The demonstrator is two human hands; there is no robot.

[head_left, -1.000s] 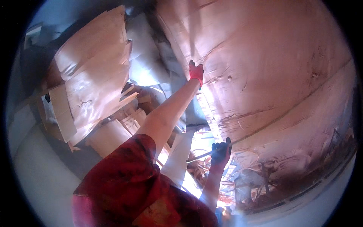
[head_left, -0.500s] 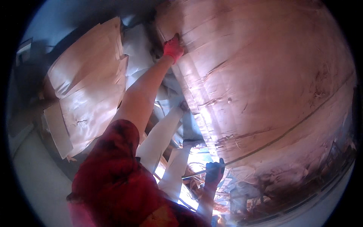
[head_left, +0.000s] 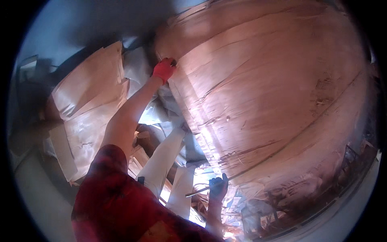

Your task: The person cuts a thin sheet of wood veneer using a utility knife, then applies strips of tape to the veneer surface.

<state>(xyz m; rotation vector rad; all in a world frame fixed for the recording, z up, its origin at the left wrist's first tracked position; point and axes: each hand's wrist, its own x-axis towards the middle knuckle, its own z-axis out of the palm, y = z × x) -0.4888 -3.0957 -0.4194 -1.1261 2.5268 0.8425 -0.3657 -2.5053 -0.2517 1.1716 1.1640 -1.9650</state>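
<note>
A large, thin reddish-brown sheet [head_left: 274, 92], which looks like wood veneer, fills the right half of the view. It has cracks, a small knot hole and a ragged dark patch. My left hand [head_left: 164, 70], in a red glove, is closed at the sheet's left edge, with its fingertips partly hidden. From there a curved crease runs up and right across the sheet. Lower down, my right hand [head_left: 218, 187], in a dark glove, is wrapped round a long thin stick [head_left: 282, 148]. The stick slants across the sheet toward the right, and its near end sticks out past my fist.
Another pile of brown sheets [head_left: 92, 101] with uneven edges stands on the left. Between the piles are my light-trousered legs [head_left: 163, 157], crumpled greyish sheeting [head_left: 137, 66] and brightly lit scraps [head_left: 200, 179]. A dark frame with torn pieces [head_left: 278, 207] lies along the lower right.
The whole view has shifted, carrying the sheets down and left in the picture. My left hand stays at the sheet's edge, where the curved crease now shows more. My right hand still grips the stick.
</note>
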